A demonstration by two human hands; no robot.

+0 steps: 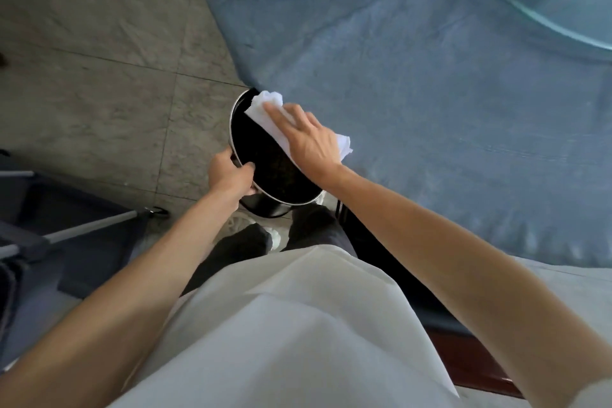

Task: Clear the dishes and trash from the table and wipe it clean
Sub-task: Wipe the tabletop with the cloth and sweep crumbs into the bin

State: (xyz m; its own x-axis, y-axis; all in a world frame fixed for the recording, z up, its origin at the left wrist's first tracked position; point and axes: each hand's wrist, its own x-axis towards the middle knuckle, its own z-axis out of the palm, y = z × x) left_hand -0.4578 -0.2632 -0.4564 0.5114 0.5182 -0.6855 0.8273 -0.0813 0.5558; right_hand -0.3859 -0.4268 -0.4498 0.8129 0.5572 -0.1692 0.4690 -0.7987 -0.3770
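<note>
Beside table edge [251, 83], dark-lined bin [265, 156] under white cloth [265, 109].

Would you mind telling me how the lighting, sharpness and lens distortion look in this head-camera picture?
Head view: soft, even daylight with faint shadows; wide-angle bending curves the table edge and stretches the forearms; the right hand and white cloth look slightly smeared; the bin interior is too dark to read; the glass turntable shows a pale sheen.
</note>
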